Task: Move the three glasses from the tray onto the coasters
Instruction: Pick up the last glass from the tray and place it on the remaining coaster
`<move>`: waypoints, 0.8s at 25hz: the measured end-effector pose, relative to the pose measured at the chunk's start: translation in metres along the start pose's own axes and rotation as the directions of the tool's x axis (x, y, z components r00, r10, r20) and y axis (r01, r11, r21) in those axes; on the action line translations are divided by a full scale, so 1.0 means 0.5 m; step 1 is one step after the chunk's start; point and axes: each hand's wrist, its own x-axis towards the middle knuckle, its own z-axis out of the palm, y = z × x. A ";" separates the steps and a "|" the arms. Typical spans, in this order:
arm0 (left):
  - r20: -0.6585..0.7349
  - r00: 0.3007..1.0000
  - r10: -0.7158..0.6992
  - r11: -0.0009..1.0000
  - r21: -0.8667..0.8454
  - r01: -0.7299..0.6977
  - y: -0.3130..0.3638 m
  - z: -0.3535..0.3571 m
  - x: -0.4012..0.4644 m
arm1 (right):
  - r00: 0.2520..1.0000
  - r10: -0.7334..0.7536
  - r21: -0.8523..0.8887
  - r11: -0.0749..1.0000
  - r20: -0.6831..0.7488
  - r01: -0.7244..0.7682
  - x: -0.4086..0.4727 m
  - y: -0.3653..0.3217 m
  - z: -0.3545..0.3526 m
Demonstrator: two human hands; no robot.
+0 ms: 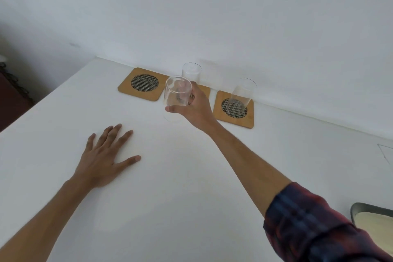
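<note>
Three square wooden coasters lie in a row along the back wall. The left coaster (143, 84) is bare. A clear glass (191, 72) stands on the middle coaster (204, 91), which my hand partly hides. Another clear glass (241, 97) stands on the right coaster (234, 110). My right hand (196, 110) is shut on a third clear glass (176, 99), held in front of the middle coaster, between the left and middle ones. My left hand (106, 157) rests flat on the white table, fingers spread, holding nothing.
The grey tray (361, 208) shows only its corner at the lower right edge. A white wall rises right behind the coasters. The table's left edge (46, 102) drops off to a dark floor area.
</note>
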 end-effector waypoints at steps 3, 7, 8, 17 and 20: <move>0.000 1.000 -0.013 1.000 -0.006 0.013 -0.004 0.000 0.004 | 1.000 0.000 -0.004 1.000 -0.029 0.000 0.055 0.012 0.054; -0.009 1.000 -0.030 0.999 -0.012 0.030 -0.004 0.005 0.008 | 0.995 0.042 0.038 0.999 -0.085 -0.039 0.121 0.040 0.123; -0.011 0.999 -0.031 0.999 -0.014 0.031 -0.004 0.005 0.009 | 0.995 0.046 0.040 0.998 -0.088 -0.043 0.139 0.044 0.134; -0.020 1.000 -0.021 1.000 -0.019 0.021 -0.002 0.003 0.001 | 0.991 0.019 -0.076 0.997 -0.134 -0.030 0.258 0.043 0.189; -0.026 0.999 -0.022 1.000 -0.023 0.021 0.000 0.001 0.004 | 0.995 0.005 -0.117 0.993 -0.096 -0.017 0.281 0.031 0.202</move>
